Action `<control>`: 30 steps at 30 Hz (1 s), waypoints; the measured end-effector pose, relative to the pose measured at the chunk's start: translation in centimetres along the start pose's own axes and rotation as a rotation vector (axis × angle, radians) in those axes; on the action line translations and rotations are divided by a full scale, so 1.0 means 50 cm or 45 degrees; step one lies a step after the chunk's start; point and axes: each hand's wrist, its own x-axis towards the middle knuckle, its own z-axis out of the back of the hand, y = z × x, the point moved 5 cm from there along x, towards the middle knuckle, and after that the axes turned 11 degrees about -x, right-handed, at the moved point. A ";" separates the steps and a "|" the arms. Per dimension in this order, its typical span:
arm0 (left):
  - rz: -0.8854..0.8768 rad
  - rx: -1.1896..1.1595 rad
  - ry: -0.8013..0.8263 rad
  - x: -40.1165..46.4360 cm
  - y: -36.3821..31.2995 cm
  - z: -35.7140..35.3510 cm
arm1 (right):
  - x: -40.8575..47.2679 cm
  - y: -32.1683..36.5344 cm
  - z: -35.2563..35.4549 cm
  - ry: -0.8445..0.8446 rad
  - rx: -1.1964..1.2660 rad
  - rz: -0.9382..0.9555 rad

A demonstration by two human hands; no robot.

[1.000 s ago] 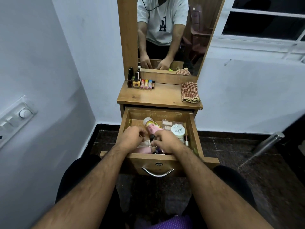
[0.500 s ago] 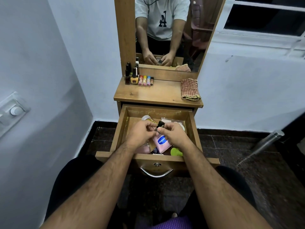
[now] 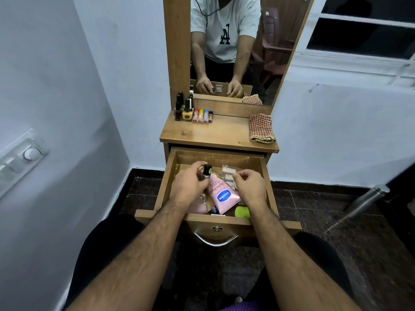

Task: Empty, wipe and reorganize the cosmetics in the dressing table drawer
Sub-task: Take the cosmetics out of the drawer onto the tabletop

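Observation:
The wooden drawer (image 3: pixel 167 176) of the dressing table stands pulled out. My left hand (image 3: pixel 188 187) holds a small black-capped bottle (image 3: pixel 207 171) upright above the drawer's back left. My right hand (image 3: pixel 250 187) hovers beside it over the right half, fingers curled and pinched, and whether it holds anything I cannot tell. Between the hands lies a pink Vaseline tube (image 3: pixel 221 195). A clear packet with white pieces (image 3: pixel 228 175), a pink item (image 3: pixel 197 207) and a green item (image 3: pixel 242 212) also lie in the drawer.
On the tabletop (image 3: pixel 215 133) stand several nail polish bottles (image 3: pixel 184 110) and lip balm tubes (image 3: pixel 201 116) at the back left. A folded checked cloth (image 3: pixel 260 129) lies at the right. The mirror (image 3: pixel 235 48) rises behind. Walls close in on both sides.
Both hands rose out of the drawer's front part. The small bottle, held between both hands half a second ago, is now in my left hand alone; the right hand has drawn away to the right.

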 end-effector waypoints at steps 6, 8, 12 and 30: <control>0.044 -0.005 -0.174 -0.001 0.004 0.027 | -0.015 -0.008 -0.037 0.380 -0.526 -0.147; 0.044 -0.011 -0.189 -0.001 0.002 0.030 | -0.011 -0.001 -0.048 0.433 -0.410 -0.115; 0.019 -0.057 -0.166 -0.002 -0.005 0.023 | -0.007 0.008 -0.062 0.517 -0.014 -0.138; 0.005 -0.073 -0.052 0.002 0.007 0.009 | -0.018 0.046 -0.104 0.747 -0.946 0.623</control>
